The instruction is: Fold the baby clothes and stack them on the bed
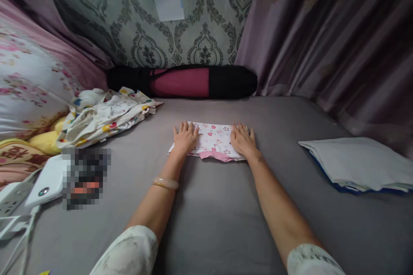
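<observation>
A small folded garment [213, 137], white with pink and red printed motifs and a pink trimmed edge, lies flat on the grey sheet [219, 215]. On its left end rests my left hand [186, 138], palm down with fingers stretched out. My right hand [242, 139] lies the same way on the right end, fingers extended forward. Both hands press on the cloth without gripping it. Under the palms, parts of the garment's two ends are hidden. A pale bangle [165, 183] circles my left wrist.
Folded white and blue cloth [358, 161] lies at the right. To the left are a crumpled patterned cloth [109, 116], a white power bank [50, 180], a power strip [14, 195] with cables and a blurred-out item. A black and maroon long bag [180, 82] lies along the wall.
</observation>
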